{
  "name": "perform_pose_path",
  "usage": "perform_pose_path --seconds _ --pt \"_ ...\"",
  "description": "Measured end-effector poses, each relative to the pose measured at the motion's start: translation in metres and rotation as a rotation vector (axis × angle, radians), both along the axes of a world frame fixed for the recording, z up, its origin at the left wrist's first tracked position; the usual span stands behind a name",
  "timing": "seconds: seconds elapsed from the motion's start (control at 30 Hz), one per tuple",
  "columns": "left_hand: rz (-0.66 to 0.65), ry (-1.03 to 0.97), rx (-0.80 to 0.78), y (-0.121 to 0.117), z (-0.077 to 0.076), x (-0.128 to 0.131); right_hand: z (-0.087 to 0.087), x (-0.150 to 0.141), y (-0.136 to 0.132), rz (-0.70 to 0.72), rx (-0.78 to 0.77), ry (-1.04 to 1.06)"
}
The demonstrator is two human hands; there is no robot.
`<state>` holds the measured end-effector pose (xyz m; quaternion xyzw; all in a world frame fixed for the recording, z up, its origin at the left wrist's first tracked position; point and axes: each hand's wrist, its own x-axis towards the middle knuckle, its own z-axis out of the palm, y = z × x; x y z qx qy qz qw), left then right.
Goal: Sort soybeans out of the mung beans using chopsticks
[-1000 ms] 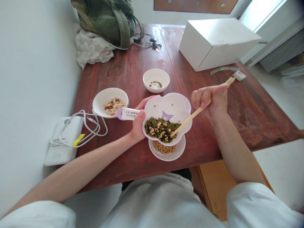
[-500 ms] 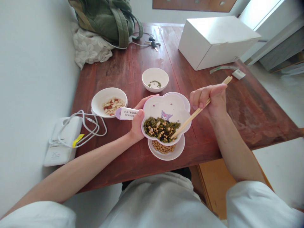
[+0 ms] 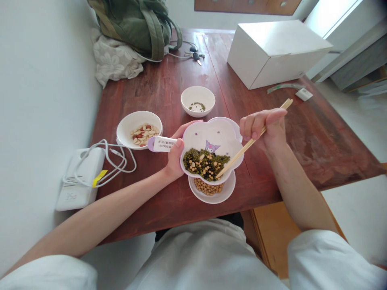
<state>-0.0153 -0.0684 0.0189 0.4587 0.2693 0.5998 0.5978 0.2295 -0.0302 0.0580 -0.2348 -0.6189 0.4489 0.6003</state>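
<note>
My left hand (image 3: 175, 155) grips the left rim of a flower-shaped purple-edged bowl (image 3: 211, 137), tilted toward me and filled with mixed green, black and pale beans. My right hand (image 3: 266, 127) is closed on a pair of wooden chopsticks (image 3: 242, 151); their tips rest among the beans at the bowl's near right. Just beneath the tilted bowl sits a white bowl of tan soybeans (image 3: 211, 193). A labelled purple handle (image 3: 161, 143) sticks out to the left beside my left thumb.
A white bowl of peanuts (image 3: 139, 129) stands at the left, and a small white bowl with a few green beans (image 3: 198, 100) lies beyond. A white box (image 3: 276, 52), green backpack (image 3: 136, 24), keys (image 3: 195, 55) and a white device with cable (image 3: 80, 177) surround them on the wooden table (image 3: 302, 137).
My right hand and the chopsticks shifted slightly left, tips moving a little within the beans. The left hand and bowl stay as they were.
</note>
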Motion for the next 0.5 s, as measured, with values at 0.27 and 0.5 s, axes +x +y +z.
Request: perform_pose_path --seconds 0.27,0.5 --pt "0.019 0.036 -0.051 0.0001 0.0021 -0.0003 -0.0028 0.0012 -0.0001 -0.02 -0.013 -0.031" --pt "0.02 0.039 -0.011 0.0001 -0.002 -0.0015 -0.0011 -0.002 0.0013 0.056 0.004 -0.006"
